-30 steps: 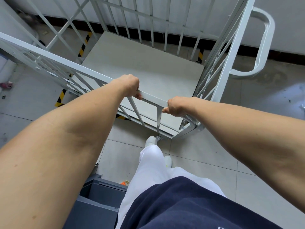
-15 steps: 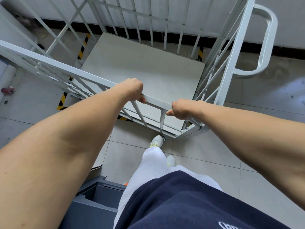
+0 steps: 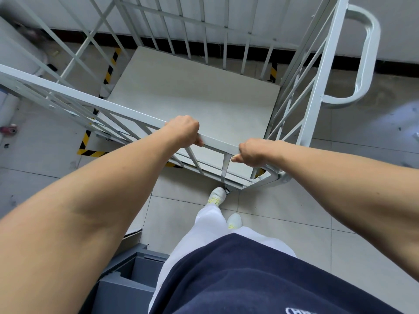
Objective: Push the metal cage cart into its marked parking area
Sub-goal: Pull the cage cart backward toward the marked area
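The white metal cage cart (image 3: 315, 91) stands in front of me, its barred sides around a bare grey floor plate. My left hand (image 3: 184, 132) and my right hand (image 3: 255, 152) are both shut on the cart's near top rail. Yellow-and-black floor tape (image 3: 87, 145) marks the parking area; it shows at the cart's left side, near left corner and far right by the wall. The cart's floor plate sits between these tape strips, its far side close to the wall.
A white wall with a black skirting (image 3: 394, 68) runs across the back. A curved handle (image 3: 367, 55) juts from the cart's right side. A grey metal box (image 3: 127, 284) stands at my lower left. My feet (image 3: 217, 196) are just behind the cart.
The cart has rolled slightly forward toward the wall, and I have stepped after it. Both hands keep the same grip on the rail.
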`<state>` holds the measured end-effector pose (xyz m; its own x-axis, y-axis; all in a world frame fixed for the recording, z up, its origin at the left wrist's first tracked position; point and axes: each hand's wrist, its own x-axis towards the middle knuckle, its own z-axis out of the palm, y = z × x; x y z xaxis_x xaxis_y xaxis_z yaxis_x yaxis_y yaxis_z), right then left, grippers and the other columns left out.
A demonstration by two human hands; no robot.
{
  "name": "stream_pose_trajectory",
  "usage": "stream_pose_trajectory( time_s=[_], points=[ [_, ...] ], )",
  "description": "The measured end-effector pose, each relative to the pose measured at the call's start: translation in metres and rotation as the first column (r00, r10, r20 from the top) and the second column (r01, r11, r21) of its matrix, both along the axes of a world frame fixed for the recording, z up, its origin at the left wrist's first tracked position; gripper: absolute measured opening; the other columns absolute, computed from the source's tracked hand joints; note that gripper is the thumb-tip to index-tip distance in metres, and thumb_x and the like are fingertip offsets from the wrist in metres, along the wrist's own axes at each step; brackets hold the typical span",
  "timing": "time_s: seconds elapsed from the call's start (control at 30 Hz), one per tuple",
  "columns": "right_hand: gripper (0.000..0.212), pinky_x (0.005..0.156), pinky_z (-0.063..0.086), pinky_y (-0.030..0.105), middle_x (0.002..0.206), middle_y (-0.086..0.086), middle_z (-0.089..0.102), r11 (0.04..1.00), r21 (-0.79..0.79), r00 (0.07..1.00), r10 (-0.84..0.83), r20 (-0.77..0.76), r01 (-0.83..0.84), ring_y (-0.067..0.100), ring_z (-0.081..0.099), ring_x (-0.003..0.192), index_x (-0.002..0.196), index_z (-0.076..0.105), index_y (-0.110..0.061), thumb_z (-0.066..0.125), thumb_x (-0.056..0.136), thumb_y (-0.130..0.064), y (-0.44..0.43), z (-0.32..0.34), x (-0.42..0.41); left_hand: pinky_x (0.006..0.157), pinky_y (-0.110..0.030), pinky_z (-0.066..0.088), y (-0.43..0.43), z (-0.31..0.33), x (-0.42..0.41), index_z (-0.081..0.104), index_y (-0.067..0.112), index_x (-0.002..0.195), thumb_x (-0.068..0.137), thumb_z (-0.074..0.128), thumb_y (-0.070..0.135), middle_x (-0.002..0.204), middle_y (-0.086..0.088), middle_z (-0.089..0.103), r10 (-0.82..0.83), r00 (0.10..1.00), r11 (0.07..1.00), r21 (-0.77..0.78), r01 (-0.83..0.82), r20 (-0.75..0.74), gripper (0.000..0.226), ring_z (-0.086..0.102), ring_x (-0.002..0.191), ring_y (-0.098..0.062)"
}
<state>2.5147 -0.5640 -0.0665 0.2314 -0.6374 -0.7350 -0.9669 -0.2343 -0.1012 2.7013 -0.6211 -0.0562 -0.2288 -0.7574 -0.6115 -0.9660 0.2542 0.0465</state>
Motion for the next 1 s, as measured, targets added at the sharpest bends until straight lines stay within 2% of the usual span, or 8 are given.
stream_pose_trajectory(
  time_s=[0.13, 0.3, 0.37, 0.5, 0.6, 0.73, 0.8, 1.0],
  points=[
    [0.047, 0.074, 0.039, 0.030, 0.088, 0.010, 0.051, 1.000, -0.010, 1.000, 0.010, -0.007, -0.010, 0.029, 0.048, 0.083, 0.087, 0.050, -0.007, 0.033, 0.100, -0.048, -0.003, -0.001, -0.004, 0.084, -0.040, 0.051, -0.001, 0.002, -0.004, 0.071, 0.009, 0.102, 0.089, 0.064, 0.041, 0.101, -0.016, 0.062, 0.002, 1.000, 1.000, -0.001, -0.002, -0.013, 0.035, 0.059, 0.104, -0.035],
    [0.053, 0.074, 0.039, 0.029, 0.086, 0.011, 0.050, 1.000, -0.016, 1.000, 0.016, -0.001, -0.016, 0.029, 0.048, 0.082, 0.065, 0.040, -0.010, 0.034, 0.100, -0.049, -0.006, -0.003, -0.007, 0.086, -0.042, 0.053, -0.004, 0.002, -0.007, 0.072, 0.010, 0.099, 0.091, 0.063, 0.039, 0.097, -0.014, 0.060, -0.019, 1.000, 1.000, -0.002, 0.019, 0.001, 0.031, 0.057, 0.098, -0.034],
    [0.053, 0.074, 0.038, 0.029, 0.087, 0.011, 0.050, 1.000, -0.017, 1.000, 0.015, 0.000, -0.015, 0.029, 0.047, 0.083, 0.064, 0.039, -0.010, 0.034, 0.100, -0.049, -0.006, -0.003, -0.008, 0.088, -0.042, 0.052, -0.003, 0.001, -0.007, 0.072, 0.011, 0.099, 0.091, 0.062, 0.038, 0.090, -0.010, 0.056, -0.025, 1.000, 1.000, 0.000, 0.025, 0.006, 0.029, 0.053, 0.091, -0.032],
    [0.054, 0.073, 0.037, 0.029, 0.086, 0.010, 0.049, 0.999, -0.027, 1.000, 0.021, 0.006, -0.021, 0.029, 0.047, 0.082, 0.060, 0.035, -0.012, 0.034, 0.100, -0.049, -0.005, -0.001, -0.011, 0.087, -0.040, 0.051, 0.000, -0.002, -0.009, 0.073, 0.014, 0.099, 0.095, 0.059, 0.032, 0.098, -0.011, 0.063, -0.028, 1.000, 1.000, -0.013, 0.028, -0.010, 0.023, 0.055, 0.092, -0.032],
    [0.053, 0.074, 0.037, 0.029, 0.086, 0.010, 0.049, 0.999, -0.027, 1.000, 0.023, 0.002, -0.023, 0.029, 0.046, 0.083, 0.060, 0.033, -0.014, 0.034, 0.100, -0.049, -0.005, -0.001, -0.013, 0.082, -0.037, 0.048, 0.000, -0.006, -0.009, 0.072, 0.013, 0.097, 0.094, 0.059, 0.032, 0.079, -0.002, 0.055, -0.025, 1.000, 0.999, -0.036, 0.024, -0.019, 0.022, 0.047, 0.083, -0.027],
    [0.053, 0.074, 0.037, 0.028, 0.080, 0.009, 0.047, 0.999, -0.028, 1.000, 0.025, 0.010, -0.025, 0.029, 0.046, 0.083, 0.059, 0.033, -0.013, 0.034, 0.100, -0.048, -0.005, -0.001, -0.014, 0.085, -0.038, 0.048, 0.002, -0.006, -0.010, 0.072, 0.014, 0.096, 0.095, 0.059, 0.031, 0.101, -0.010, 0.065, -0.022, 1.000, 0.999, -0.047, 0.021, -0.016, 0.021, 0.055, 0.092, -0.032],
    [0.054, 0.074, 0.036, 0.028, 0.073, 0.007, 0.044, 0.999, -0.028, 1.000, 0.023, 0.016, -0.022, 0.029, 0.046, 0.083, 0.059, 0.033, -0.013, 0.034, 0.100, -0.048, -0.005, 0.000, -0.015, 0.086, -0.039, 0.049, 0.002, -0.005, -0.011, 0.072, 0.014, 0.098, 0.095, 0.058, 0.031, 0.099, -0.011, 0.062, -0.025, 1.000, 0.999, -0.047, 0.025, -0.010, 0.023, 0.057, 0.095, -0.032],
    [0.054, 0.073, 0.037, 0.028, 0.079, 0.009, 0.049, 0.999, -0.026, 0.999, 0.032, 0.007, -0.032, 0.028, 0.046, 0.082, 0.060, 0.034, -0.013, 0.033, 0.101, -0.048, -0.006, 0.001, -0.017, 0.083, -0.038, 0.049, 0.001, -0.006, -0.014, 0.072, 0.015, 0.099, 0.096, 0.057, 0.028, 0.100, -0.010, 0.064, -0.031, 0.999, 0.998, -0.053, 0.031, 0.009, 0.020, 0.052, 0.086, -0.030]
  ],
)
